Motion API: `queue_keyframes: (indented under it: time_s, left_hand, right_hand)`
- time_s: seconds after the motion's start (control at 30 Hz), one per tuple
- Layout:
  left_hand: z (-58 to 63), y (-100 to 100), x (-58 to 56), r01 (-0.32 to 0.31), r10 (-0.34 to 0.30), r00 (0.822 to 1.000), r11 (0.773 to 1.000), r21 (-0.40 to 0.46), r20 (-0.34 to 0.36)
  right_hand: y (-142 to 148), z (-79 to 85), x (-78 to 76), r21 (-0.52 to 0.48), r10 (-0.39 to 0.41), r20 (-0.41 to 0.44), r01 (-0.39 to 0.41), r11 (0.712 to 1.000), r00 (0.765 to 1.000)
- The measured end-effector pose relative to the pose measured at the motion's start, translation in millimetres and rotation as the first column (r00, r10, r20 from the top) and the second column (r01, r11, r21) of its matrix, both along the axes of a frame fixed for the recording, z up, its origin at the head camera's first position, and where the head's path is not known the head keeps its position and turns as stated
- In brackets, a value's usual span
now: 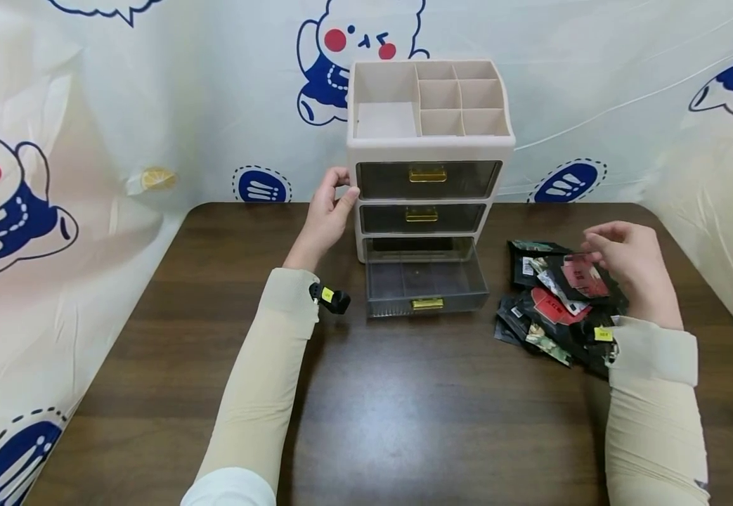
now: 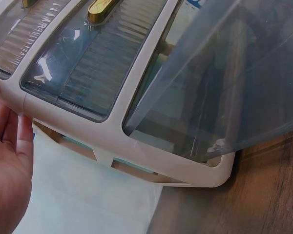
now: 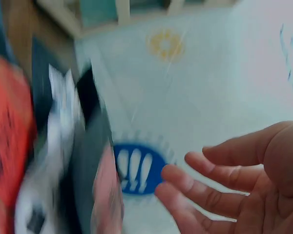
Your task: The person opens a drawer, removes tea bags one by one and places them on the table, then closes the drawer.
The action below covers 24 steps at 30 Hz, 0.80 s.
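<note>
A cream desktop organizer (image 1: pixel 429 144) stands at the back of the table. Its lowest drawer (image 1: pixel 426 277), of smoky clear plastic, is pulled out. My left hand (image 1: pixel 328 214) grips the organizer's left side edge, thumb toward the front and fingers along the side wall; the left wrist view shows this hand (image 2: pixel 10 161) beside the upper drawers. Over a pile of small black and red packets (image 1: pixel 556 306) hovers my right hand (image 1: pixel 628 260). In the right wrist view, its fingers (image 3: pixel 215 195) are loosely bent with nothing between them, and packets (image 3: pixel 95 161) blur past at left.
Two more drawers (image 1: pixel 428 180) with gold handles sit pushed in above the extended one. The organizer's top has several compartments (image 1: pixel 440 95). A printed cloth (image 1: pixel 594 70) hangs behind and beside the brown wooden table (image 1: pixel 404 422).
</note>
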<state>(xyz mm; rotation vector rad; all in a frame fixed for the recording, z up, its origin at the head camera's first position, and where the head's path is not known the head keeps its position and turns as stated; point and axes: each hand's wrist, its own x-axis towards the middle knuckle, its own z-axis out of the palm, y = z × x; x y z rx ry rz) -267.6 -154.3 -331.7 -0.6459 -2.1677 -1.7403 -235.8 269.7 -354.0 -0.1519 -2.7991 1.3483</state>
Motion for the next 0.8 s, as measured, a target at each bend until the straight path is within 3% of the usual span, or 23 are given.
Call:
queue_keyframes:
  time_s: [0.07,0.17,0.3,0.43,0.5,0.6,0.8]
  left_hand:
    - [1.0,-1,0.2,-0.002,0.002,1.000,1.000,-0.001,0.004]
    - [2.1,-2,0.7,-0.007,0.007,1.000,1.000,-0.006,0.002]
    - [2.2,-3,0.2,-0.009,0.009,1.000,1.000,-0.007,-0.014]
    - [0.8,-3,-0.5,-0.006,0.006,0.999,1.000,-0.006,-0.033]
    - [0.2,-3,-0.5,-0.005,0.004,0.999,1.000,-0.010,-0.037]
    - [-0.4,-2,-1.0,0.004,-0.004,0.999,1.000,-0.013,-0.037]
    - [1.6,-2,-2.1,0.015,-0.016,1.000,1.000,-0.012,-0.017]
  right_hand:
    - [-20,6.7,6.2,0.070,0.070,-0.105,-0.063,0.996,0.992]
    - [-56,10.9,17.4,0.177,0.225,-0.203,-0.190,0.966,0.953]
    - [-102,2.4,33.8,0.302,0.449,-0.255,-0.370,0.878,0.857]
    - [-132,-13.1,45.2,0.402,0.592,-0.252,-0.474,0.783,0.765]
    - [-141,-19.4,48.1,0.438,0.625,-0.233,-0.494,0.752,0.745]
    - [-149,-24.9,50.2,0.488,0.642,-0.206,-0.491,0.722,0.739]
    - [-154,-27.4,50.9,0.553,0.660,-0.208,-0.469,0.688,0.722]
